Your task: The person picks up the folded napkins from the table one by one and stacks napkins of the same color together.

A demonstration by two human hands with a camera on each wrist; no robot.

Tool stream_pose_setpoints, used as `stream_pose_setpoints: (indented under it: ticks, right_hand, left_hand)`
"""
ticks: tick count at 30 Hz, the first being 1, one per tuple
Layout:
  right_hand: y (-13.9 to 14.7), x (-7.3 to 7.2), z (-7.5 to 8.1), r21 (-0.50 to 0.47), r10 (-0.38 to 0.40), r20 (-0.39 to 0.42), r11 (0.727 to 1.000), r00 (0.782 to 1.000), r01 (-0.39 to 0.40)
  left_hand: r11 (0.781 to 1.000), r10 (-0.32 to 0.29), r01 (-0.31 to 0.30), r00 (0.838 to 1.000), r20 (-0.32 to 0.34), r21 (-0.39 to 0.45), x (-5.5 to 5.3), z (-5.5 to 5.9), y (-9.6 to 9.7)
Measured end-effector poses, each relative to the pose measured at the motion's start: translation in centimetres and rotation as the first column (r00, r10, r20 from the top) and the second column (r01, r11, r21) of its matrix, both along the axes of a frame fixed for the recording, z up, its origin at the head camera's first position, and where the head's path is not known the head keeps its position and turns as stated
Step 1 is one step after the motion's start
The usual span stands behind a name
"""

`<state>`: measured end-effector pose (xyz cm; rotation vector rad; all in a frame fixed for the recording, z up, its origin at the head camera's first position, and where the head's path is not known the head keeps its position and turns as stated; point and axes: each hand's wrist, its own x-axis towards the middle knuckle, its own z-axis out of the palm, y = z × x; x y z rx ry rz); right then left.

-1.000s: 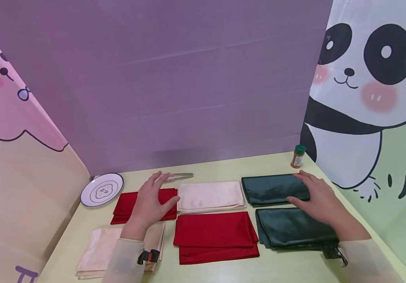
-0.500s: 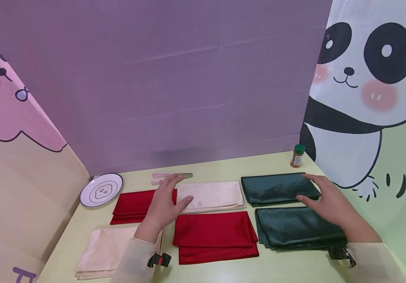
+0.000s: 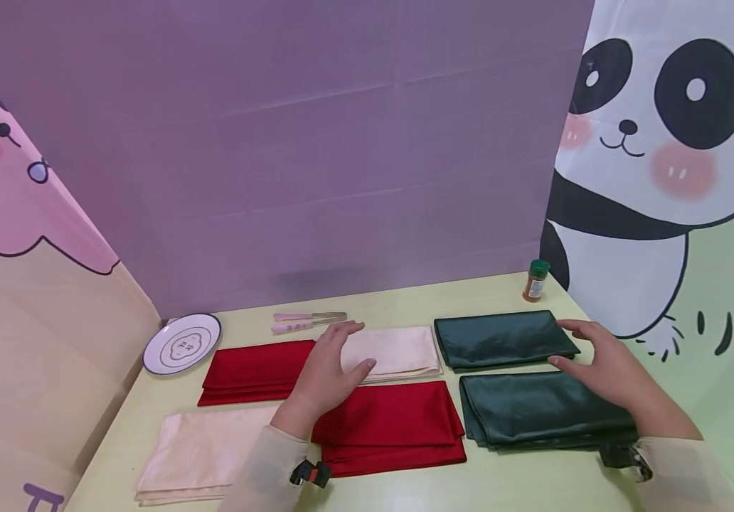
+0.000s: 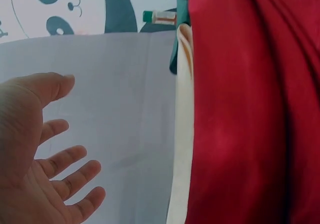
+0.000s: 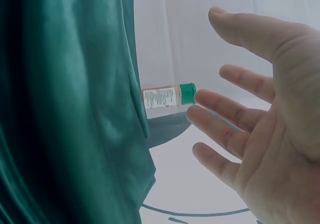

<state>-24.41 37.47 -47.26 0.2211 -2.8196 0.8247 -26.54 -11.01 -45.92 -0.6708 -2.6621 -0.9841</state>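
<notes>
My left hand [image 3: 328,373] hovers with spread, relaxed fingers over the folded white cloth [image 3: 399,352] and the near folded red cloth [image 3: 392,419]; nothing is in it. In the left wrist view its palm and fingers show free of the red cloth [image 4: 235,114]. My right hand [image 3: 607,366] is held above the right ends of two folded dark green cloths, the far one [image 3: 501,340] and the near one [image 3: 533,409]. Its fingers are parted and hold nothing, as the right wrist view shows beside the green cloth [image 5: 85,98].
Another folded red cloth [image 3: 254,366] and a folded pale pink cloth [image 3: 207,444] lie on the left. Behind them are a white plate [image 3: 183,344] and two pink-handled utensils [image 3: 293,327]. A green-capped jar [image 3: 535,283] stands at the back right, near the panda-printed wall [image 3: 629,277].
My left hand has moved right, from over the far red cloth toward the white and near red cloths, uncovering the pink-handled utensils. My right hand has shifted slightly right.
</notes>
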Motion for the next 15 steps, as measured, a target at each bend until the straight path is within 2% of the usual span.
stream_pose_setpoints:
  ticks: [15]
  right_hand:
    - [1.8, 0.1, -0.3, -0.020, -0.007, 0.085, 1.000, 0.996, 0.009]
  left_hand:
    - [0.998, -0.059, 0.057, 0.994, 0.089, 0.027, -0.3, -1.5, 3.4]
